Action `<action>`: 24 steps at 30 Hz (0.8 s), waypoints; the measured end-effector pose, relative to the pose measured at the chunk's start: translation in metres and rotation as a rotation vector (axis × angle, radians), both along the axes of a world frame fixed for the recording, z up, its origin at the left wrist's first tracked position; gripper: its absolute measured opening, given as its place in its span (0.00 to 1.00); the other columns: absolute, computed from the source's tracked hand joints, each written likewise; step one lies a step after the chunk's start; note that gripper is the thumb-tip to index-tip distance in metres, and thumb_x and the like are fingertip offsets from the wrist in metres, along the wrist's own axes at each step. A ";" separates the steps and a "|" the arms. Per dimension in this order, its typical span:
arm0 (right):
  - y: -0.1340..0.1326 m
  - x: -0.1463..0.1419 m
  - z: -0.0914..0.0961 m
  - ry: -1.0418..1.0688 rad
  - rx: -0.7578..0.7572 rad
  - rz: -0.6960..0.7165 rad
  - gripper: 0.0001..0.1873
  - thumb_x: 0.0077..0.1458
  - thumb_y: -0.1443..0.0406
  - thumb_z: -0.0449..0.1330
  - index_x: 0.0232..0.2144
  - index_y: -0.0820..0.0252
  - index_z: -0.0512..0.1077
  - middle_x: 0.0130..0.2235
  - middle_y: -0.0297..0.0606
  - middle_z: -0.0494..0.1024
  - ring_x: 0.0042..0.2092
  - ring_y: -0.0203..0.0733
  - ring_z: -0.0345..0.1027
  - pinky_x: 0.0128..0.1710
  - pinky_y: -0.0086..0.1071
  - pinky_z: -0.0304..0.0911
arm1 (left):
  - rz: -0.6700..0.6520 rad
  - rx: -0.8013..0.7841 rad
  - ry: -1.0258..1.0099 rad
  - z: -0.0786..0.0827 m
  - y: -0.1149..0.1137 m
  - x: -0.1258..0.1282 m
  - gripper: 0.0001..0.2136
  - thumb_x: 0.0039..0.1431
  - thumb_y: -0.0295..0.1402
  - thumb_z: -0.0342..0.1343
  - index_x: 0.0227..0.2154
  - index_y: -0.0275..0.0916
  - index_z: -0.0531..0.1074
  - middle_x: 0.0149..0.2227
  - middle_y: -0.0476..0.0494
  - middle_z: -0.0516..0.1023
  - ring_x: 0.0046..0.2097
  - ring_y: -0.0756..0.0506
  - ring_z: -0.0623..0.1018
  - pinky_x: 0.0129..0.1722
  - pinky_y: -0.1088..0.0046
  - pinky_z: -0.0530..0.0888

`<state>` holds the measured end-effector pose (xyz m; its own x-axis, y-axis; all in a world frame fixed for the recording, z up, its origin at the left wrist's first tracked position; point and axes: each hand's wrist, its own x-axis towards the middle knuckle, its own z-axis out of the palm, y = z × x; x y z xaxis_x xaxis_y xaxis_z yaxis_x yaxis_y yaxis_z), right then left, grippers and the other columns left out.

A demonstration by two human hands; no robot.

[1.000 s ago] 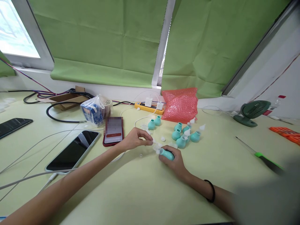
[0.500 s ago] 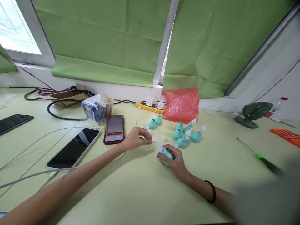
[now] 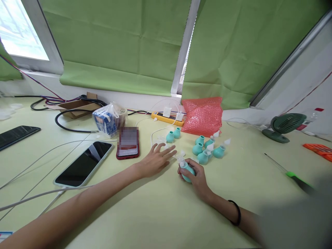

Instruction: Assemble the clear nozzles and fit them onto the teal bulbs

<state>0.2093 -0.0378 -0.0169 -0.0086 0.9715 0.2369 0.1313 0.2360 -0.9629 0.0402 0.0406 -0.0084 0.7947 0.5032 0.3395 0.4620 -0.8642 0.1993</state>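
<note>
My right hand (image 3: 199,179) is wrapped round a turquoise rubber squeeze bulb (image 3: 187,173), like a nasal aspirator's, with a clear plastic piece (image 3: 181,160) on its tilted neck. To the left, my left hand (image 3: 155,161) is low over the table, palm down with fingers spread and nothing visible in it. Small clear plastic parts (image 3: 161,140) lie just beyond its fingers. A small whitish cap (image 3: 183,153) rests near the held bulb. Several turquoise bulbs (image 3: 202,157) stand behind my right hand, some with translucent tips (image 3: 210,147). Two open-necked bulbs (image 3: 170,137) stand farther back.
A red phone (image 3: 128,152) and a larger phone (image 3: 84,164) with cables lie on the left. Behind are a bagged blue package (image 3: 106,121), a yellow power strip (image 3: 166,118) and pink bubble wrap (image 3: 202,116). A screwdriver (image 3: 292,174) and green fan (image 3: 286,123) occupy the right.
My left hand has gone from a pinch near the bulb's clear piece to spread fingers, turned palm down over the table. My right hand still holds the bulb; the view has shifted slightly.
</note>
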 end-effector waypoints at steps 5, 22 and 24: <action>-0.001 0.000 -0.002 -0.058 0.007 0.001 0.05 0.43 0.65 0.56 0.24 0.62 0.63 0.22 0.32 0.66 0.22 0.32 0.58 0.22 0.27 0.57 | -0.006 0.142 0.170 -0.007 -0.007 0.003 0.17 0.58 0.30 0.39 0.52 0.40 0.54 0.54 0.44 0.58 0.53 0.36 0.55 0.48 0.54 0.55; -0.002 0.000 -0.007 -0.181 0.012 -0.012 0.06 0.42 0.65 0.57 0.25 0.61 0.63 0.23 0.31 0.65 0.24 0.33 0.58 0.25 0.27 0.56 | 0.131 -0.002 -0.009 -0.007 -0.006 0.006 0.08 0.54 0.24 0.45 0.36 0.35 0.66 0.41 0.37 0.67 0.47 0.38 0.60 0.42 0.57 0.60; -0.002 0.000 -0.006 -0.186 0.015 -0.012 0.06 0.42 0.65 0.57 0.24 0.61 0.63 0.22 0.31 0.65 0.24 0.33 0.58 0.25 0.27 0.55 | 0.126 -0.050 -0.072 -0.005 -0.005 0.007 0.08 0.52 0.21 0.45 0.31 0.35 0.67 0.37 0.38 0.70 0.46 0.39 0.63 0.42 0.57 0.60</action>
<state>0.2097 -0.0397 -0.0229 -0.0417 0.9681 0.2470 0.3095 0.2476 -0.9181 0.0473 0.0351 -0.0135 0.6986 0.6151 0.3655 0.5492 -0.7884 0.2771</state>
